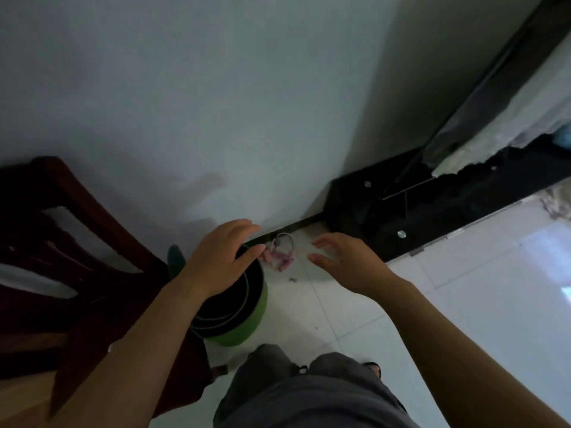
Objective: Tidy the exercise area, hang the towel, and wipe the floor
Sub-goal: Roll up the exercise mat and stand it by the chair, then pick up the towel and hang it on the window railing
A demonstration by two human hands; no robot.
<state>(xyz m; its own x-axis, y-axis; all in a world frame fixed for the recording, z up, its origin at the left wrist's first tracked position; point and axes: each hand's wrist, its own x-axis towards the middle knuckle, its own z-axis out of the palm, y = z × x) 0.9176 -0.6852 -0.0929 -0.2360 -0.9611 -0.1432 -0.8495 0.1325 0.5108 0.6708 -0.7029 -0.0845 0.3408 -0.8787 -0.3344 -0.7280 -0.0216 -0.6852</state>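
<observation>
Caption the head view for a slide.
Both open hands, left and right, reach over a rolled green mat toward a pink skipping rope by the wall.

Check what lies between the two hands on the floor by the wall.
In the head view, a pink skipping rope lies on the tiles between the left hand and right hand, both open.

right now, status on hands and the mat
Left hand open over rolled mat, right hand open, empty. Mat upright beside chair. Pink jump rope on floor ahead.

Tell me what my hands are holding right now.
Nothing. The left hand hovers open above the rolled mat; the right hand is open too.
</observation>
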